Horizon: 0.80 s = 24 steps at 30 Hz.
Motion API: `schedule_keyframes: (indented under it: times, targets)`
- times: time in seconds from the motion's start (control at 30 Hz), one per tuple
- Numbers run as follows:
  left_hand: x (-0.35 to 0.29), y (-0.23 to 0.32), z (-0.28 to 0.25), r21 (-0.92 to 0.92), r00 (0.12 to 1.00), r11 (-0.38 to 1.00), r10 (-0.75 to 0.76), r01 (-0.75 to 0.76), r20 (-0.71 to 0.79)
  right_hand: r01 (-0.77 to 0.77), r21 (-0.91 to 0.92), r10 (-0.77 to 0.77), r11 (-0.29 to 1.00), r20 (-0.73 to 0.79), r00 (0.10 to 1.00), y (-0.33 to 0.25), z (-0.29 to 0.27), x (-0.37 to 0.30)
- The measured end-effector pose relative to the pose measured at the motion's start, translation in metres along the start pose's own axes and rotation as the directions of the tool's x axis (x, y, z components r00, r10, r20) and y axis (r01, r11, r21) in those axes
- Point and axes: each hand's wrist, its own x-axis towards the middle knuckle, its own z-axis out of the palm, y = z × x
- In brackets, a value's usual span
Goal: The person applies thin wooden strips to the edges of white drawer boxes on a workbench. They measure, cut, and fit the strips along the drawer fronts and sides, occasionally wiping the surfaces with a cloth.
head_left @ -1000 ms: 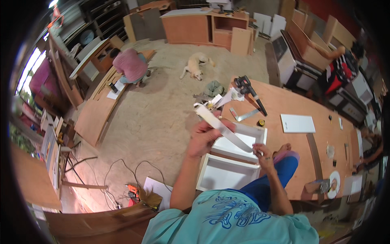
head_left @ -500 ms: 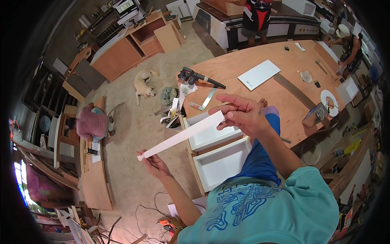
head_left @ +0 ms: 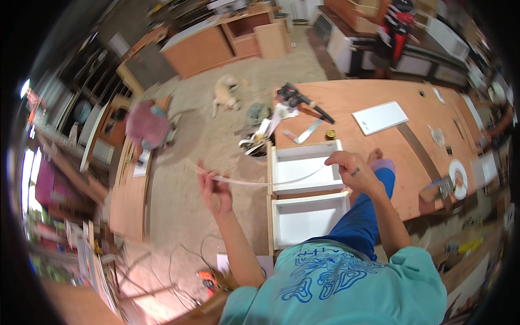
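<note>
A thin white flexible strip point(head_left: 260, 183) sags in a shallow curve between my hands, its narrow edge toward me. My right hand point(head_left: 353, 170) is closed in a pinch on its right end. The strip's other end lies at the fingers of my left hand point(head_left: 216, 189), which are bent around it and slightly blurred. Below the strip are two white-lined drawer boxes: the far drawer point(head_left: 303, 164) is partly behind the strip, and the near drawer point(head_left: 309, 216) lies close to my body. My bare foot point(head_left: 375, 156) rests by the plywood worktable point(head_left: 336, 95).
On the worktable lie a black cordless blower point(head_left: 297, 99), a metal square point(head_left: 306, 131), a tape measure point(head_left: 330, 135) and a white panel point(head_left: 380, 117). A dog point(head_left: 225, 96) lies on the floor. One person point(head_left: 148, 125) crouches at left; another person point(head_left: 391, 35) stands beyond the table.
My view has swung left. The strip, straight and broad face up before, now bows downward edge-on. My right hand has turned over and closed from spread fingers to a pinch; my left hand has risen.
</note>
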Motion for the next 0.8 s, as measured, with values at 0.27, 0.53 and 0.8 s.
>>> schedule_keyframes:
  times: [0.27, 0.53, 0.8]
  targets:
    - [0.013, -0.055, 0.124, 0.95, 0.849, 0.166, -0.427, -0.264, 0.31, 0.522, -0.264, -0.558, 0.811, -0.617, 0.554, -0.097, 0.016, -0.001]
    - [-0.025, -0.074, 0.143, 0.648, 0.691, -0.308, -0.53, -0.697, 0.492, 0.222, -0.391, -0.264, 0.893, -0.055, 0.963, -0.066, 0.013, -0.002]
    - [-0.008, -0.031, 0.081, 0.509, 0.971, 0.844, -0.055, 0.17, -0.233, 0.273, -0.417, -0.288, 0.867, 0.028, 0.957, -0.078, -0.012, -0.02]
